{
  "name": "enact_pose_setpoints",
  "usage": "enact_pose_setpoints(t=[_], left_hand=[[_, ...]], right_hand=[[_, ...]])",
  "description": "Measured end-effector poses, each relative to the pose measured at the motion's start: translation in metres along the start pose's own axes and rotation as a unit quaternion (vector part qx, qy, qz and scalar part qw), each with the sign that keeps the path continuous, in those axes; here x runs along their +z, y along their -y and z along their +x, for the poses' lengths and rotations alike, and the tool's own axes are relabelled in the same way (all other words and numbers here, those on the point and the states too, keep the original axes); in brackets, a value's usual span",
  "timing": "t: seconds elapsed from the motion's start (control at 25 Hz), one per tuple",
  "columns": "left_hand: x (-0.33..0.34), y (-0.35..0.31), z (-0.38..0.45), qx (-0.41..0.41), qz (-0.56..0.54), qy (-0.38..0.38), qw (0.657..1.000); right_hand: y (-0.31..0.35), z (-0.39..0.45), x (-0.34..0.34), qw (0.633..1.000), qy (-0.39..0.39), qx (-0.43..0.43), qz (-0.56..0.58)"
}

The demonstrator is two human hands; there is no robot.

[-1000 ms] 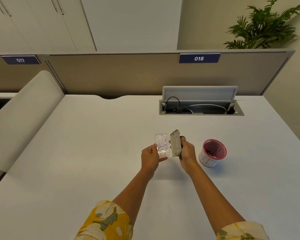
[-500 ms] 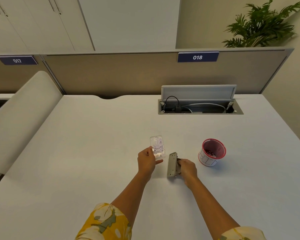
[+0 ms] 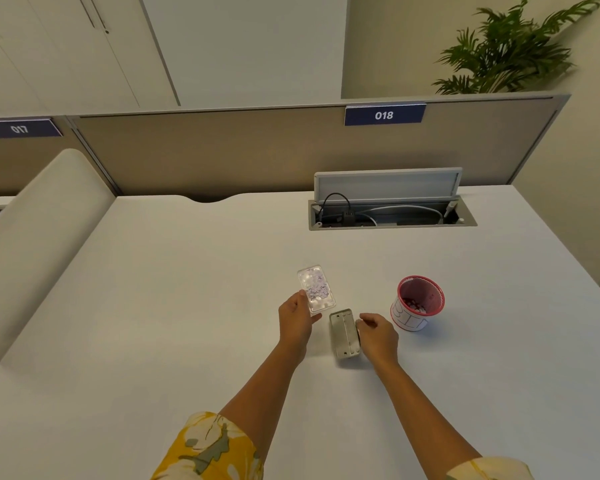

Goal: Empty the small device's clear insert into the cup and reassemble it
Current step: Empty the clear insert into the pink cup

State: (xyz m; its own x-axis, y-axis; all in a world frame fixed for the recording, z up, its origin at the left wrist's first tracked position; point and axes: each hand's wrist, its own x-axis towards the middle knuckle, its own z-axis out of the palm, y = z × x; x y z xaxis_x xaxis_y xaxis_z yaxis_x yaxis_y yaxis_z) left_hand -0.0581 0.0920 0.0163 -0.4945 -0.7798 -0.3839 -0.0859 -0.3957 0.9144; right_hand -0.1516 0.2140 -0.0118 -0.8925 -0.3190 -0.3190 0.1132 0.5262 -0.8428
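The cup (image 3: 418,303) stands upright on the smooth white desk (image 3: 153,306): a short round paper cup with a red rim, pinkish inside, bold black marks on its white wall, and small pale bits at its bottom. Just left of the cup, the right hand (image 3: 377,337) rests curled against the right edge of the device (image 3: 344,333), a flat grey rectangular body with rounded corners and small screw-like dots, lying on the desk; whether the fingers actually clasp it cannot be told. Further left of the cup, the left hand (image 3: 296,318) pinches the near end of the insert (image 3: 316,288) between thumb and fingers. The insert is a clear, glossy rectangular tray with rounded corners, tilted up off the desk, with pale lilac and white flakes inside. Well beyond the cup, a long metal cable tray (image 3: 392,216) is sunk in the desk, its lid propped open, with black and white cables inside.
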Motion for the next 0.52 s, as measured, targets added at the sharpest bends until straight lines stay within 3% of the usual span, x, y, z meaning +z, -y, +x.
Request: enact_pose_setpoints(t=[0.16, 0.32, 0.52], left_hand=[[0.016, -0.003, -0.005, 0.012, -0.004, -0.004, 1.0], [0.034, -0.007, -0.011, 0.01, -0.023, 0.0, 1.0], [0.058, -0.007, -0.017, 0.005, -0.007, 0.015, 1.0]], right_hand=[[0.017, -0.015, 0.001, 0.996, -0.024, -0.051, 0.075], [0.036, -0.023, 0.005, 0.982, 0.035, 0.009, 0.186], [0.043, -0.019, -0.003, 0.966, 0.026, 0.015, 0.258]])
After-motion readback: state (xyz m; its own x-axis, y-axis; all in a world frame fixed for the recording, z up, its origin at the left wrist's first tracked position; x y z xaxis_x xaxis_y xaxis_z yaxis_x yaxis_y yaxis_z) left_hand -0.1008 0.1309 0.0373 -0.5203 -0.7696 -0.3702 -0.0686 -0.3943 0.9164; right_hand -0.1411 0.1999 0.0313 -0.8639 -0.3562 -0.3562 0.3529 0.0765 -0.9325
